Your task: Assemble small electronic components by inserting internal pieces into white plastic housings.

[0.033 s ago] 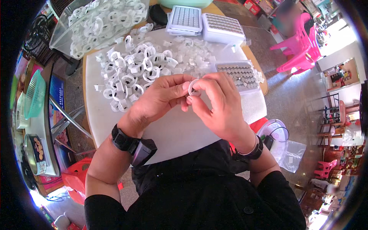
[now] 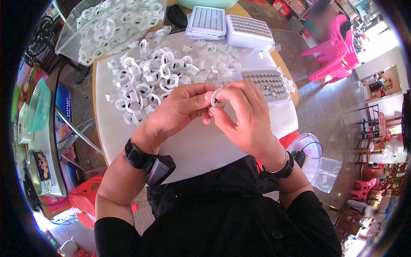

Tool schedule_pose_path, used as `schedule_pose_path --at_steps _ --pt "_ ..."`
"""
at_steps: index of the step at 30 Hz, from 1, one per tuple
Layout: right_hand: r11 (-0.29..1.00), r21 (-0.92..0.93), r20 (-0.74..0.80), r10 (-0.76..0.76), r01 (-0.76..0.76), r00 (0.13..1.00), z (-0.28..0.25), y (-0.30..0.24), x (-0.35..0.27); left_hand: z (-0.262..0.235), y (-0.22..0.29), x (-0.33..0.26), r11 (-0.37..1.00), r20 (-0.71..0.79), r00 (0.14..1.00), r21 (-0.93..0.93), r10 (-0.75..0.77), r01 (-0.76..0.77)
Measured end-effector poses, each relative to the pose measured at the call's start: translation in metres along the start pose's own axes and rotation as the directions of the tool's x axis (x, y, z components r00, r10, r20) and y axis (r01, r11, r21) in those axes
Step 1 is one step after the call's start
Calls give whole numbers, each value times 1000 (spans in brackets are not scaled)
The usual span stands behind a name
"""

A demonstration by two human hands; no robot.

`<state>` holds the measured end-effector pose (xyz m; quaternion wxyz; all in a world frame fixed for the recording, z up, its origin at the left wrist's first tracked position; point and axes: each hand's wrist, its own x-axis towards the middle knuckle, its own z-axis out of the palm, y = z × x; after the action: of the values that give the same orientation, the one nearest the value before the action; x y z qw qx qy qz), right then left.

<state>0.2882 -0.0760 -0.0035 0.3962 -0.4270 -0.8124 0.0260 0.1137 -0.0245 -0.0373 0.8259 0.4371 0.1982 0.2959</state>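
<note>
A small white plastic ring (image 2: 212, 99) is held between both hands above the white tabletop. My left hand (image 2: 177, 107) pinches its left side with thumb and fingers. My right hand (image 2: 250, 118) grips the other side, its thumb and index finger curved around it. Dark detail shows inside the ring, but the fingers hide much of it. Beyond my left hand lies a loose heap of similar white rings (image 2: 143, 90) with dark inserts. Small translucent plastic pieces (image 2: 216, 60) are scattered beside that heap. Just past my right hand sits a tray of small grey round parts (image 2: 257, 73).
A clear bin (image 2: 70, 43) full of white rings stands far left. At the back are a tray (image 2: 207, 21), stacked white trays (image 2: 252, 40) and a pale green basin (image 2: 205, 3). Pink chairs (image 2: 332, 53) and a person are at right; a red stool (image 2: 85, 201) is at left.
</note>
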Motion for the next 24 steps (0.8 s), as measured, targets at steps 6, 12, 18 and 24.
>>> schedule_pose_path --at_steps 6,12,18,24 --pt "996 83 39 15 -18 999 -1 3 3 1 -1 1 999 -39 999 45 -9 11" --pt "969 205 35 130 -134 991 -13 3 4 -2 1 1 1000 -11 1000 13 -8 9" --pt "996 89 37 -15 12 999 -9 7 5 1 1 0 999 -39 999 37 -29 31" --pt "995 -16 14 -98 98 995 0 6 4 3 -4 2 998 -77 997 60 -18 22"
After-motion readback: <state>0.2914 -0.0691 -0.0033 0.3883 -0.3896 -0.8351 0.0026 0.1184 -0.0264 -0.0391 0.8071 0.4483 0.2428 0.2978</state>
